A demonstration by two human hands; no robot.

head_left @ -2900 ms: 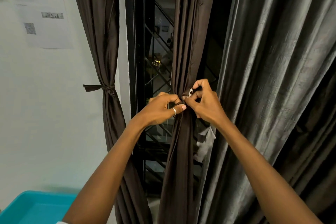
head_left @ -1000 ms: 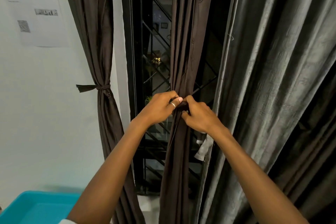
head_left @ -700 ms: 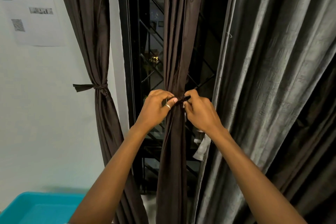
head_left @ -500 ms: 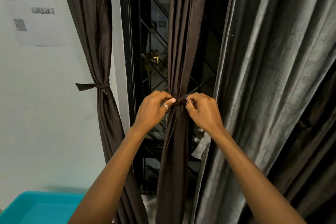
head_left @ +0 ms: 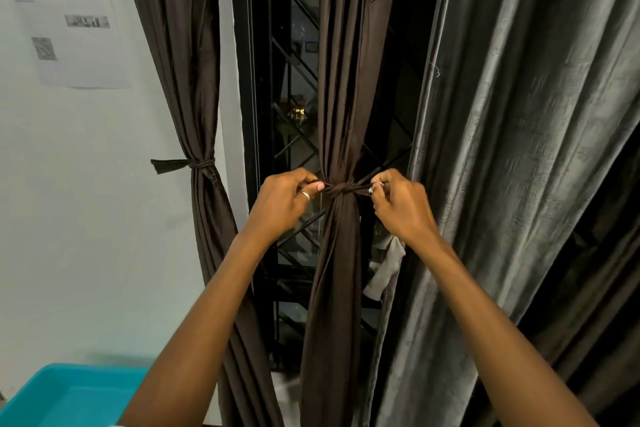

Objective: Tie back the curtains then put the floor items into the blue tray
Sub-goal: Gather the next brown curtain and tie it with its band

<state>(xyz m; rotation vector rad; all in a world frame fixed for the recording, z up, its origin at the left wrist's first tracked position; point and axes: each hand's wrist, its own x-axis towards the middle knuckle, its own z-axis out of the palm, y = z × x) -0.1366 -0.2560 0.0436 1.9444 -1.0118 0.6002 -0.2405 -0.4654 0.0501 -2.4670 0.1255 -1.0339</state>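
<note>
Two bare hands met at the middle brown curtain (head_left: 341,80) in the head view, one on either side of a knot (head_left: 341,188) in the dark fabric strip that cinched it into a narrow bundle. The left hand (head_left: 284,204) pinched the strip's left end just beside the knot, its fingers (head_left: 301,177) curled and a silver ring (head_left: 305,195) showing on one of them. The right hand (head_left: 401,208) pinched the right end in the same curled grip, with that end stretched taut between hand and knot. Behind the bundle stood a black window grille (head_left: 294,139). Further left, the left brown curtain (head_left: 187,62) hung against the white wall, already gathered by its own tie (head_left: 195,164). A grey curtain (head_left: 519,149) hung loose on the right, just beside the right hand. A printed sheet (head_left: 72,28) was stuck on the wall at upper left. The blue tray (head_left: 52,399) sat in the lower left corner, partly hidden by the left forearm.
</note>
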